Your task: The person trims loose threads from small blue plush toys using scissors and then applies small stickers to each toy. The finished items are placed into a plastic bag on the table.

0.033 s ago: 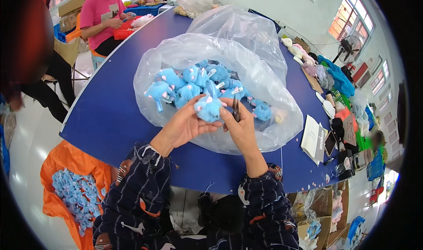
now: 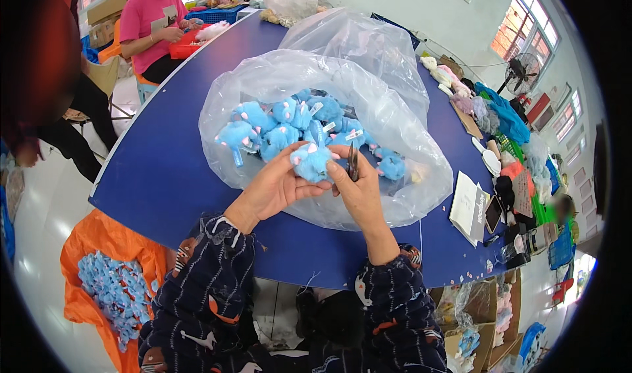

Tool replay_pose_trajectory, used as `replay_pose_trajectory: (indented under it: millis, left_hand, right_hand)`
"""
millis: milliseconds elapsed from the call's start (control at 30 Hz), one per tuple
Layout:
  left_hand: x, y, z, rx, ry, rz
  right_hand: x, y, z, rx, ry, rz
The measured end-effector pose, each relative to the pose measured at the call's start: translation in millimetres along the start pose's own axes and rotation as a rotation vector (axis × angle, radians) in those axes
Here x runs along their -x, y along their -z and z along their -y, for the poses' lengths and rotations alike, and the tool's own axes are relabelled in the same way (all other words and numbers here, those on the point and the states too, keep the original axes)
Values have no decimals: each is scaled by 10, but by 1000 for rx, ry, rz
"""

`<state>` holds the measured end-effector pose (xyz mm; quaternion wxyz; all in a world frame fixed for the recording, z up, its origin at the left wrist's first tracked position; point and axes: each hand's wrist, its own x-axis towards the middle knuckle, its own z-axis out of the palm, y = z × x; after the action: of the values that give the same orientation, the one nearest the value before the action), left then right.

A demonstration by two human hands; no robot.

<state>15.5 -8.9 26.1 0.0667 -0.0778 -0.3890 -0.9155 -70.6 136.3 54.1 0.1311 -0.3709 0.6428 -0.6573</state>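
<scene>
A small blue plush toy (image 2: 312,162) with pink ears is held between my two hands, in front of the mouth of a clear plastic bag (image 2: 227,83). My left hand (image 2: 273,187) supports it from the left, with the fingers curled beneath. From the right, my right hand (image 2: 357,190) pinches the toy with the thumb. Tucked in the same hand is a pair of dark thread snips (image 2: 353,162), blades pointing away from me. Several similar blue plush toys (image 2: 280,141), some with white tags, lie in the bag just beyond my hands.
An orange sack (image 2: 92,231) of small blue pieces (image 2: 115,294) stands on the floor at left. Along the right of the blue table (image 2: 158,143) lie a notebook (image 2: 465,208) and a phone (image 2: 493,214). A person in pink (image 2: 155,27) sits far left; another person (image 2: 85,123) stands nearer.
The standing person at the left has shifted slightly to the right, and a hand now shows low beside them. My hands and the plush toy look the same.
</scene>
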Motion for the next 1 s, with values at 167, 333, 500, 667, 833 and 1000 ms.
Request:
replay_pose_trajectory:
  millis: [167,333,500,667,833,1000]
  left_hand:
    - [-32,44,85,-249,-16,-211]
    - [-16,-97,21,-407,-56,-191]
    - [-6,-60,94,-681,-183,-134]
    - [-19,-12,76,-448,-127,-208]
    - [10,-12,27,-369,-121,-153]
    - [10,-85,14,-460,-71,-116]
  right_hand:
    - [-1,-70,-129,68,26,-64]
    - [14,-21,-126,97,26,-84]
    - [21,-17,-81,-172,-58,-35]
    - [20,46,-17,-354,-12,-84]
    - [-4,76,87,138,127,18]
    - [19,19,3,141,145,-2]
